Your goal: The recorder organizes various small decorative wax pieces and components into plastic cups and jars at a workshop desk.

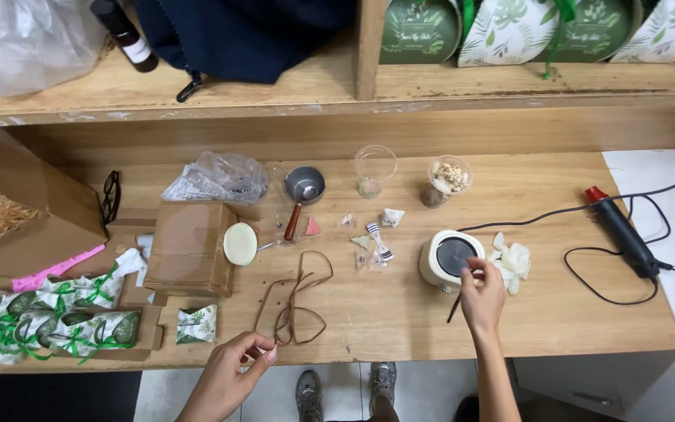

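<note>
Fingertips of right hand (481, 295) rest on the dark top of a small round cream-coloured warmer (450, 258), mid-bench on the wooden worktop (572, 312); fingers curled, pinching nothing that can be made out. Crumpled white wrapper (512, 260) lies just beside the warmer. Left hand (232, 371), at the near bench edge, pinches the end of a thin brown leather cord (294, 301), which loops loosely across the wood. Black-and-red heat gun (623, 230) lies well apart, to the right.

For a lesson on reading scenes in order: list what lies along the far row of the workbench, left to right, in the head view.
Crumpled plastic bag → small metal spoon-pan → empty clear cup → filled clear cup → red-tipped black heat tool.
</note>
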